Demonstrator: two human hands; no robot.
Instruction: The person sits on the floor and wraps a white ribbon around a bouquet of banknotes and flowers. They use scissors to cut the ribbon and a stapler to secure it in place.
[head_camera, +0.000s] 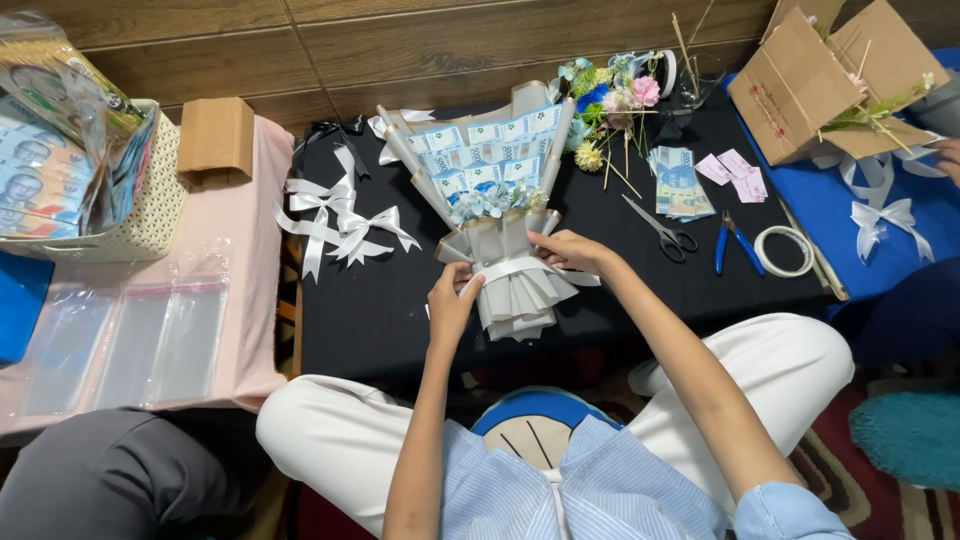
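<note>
A bouquet made of folded banknotes and small pale flowers, wrapped in grey paper, lies on a low black table. A white ribbon runs around its narrow neck. My left hand pinches the ribbon at the left side of the neck. On the right side, my right hand holds the ribbon's other end against the wrapping. The fanned grey paper stem sticks out below the ribbon, between my hands.
White ribbon bows lie left of the bouquet. Scissors, blue pliers, a tape roll, a banknote stack, pink slips and loose flowers lie to the right. A cardboard box stands far right; clear sleeves lie far left.
</note>
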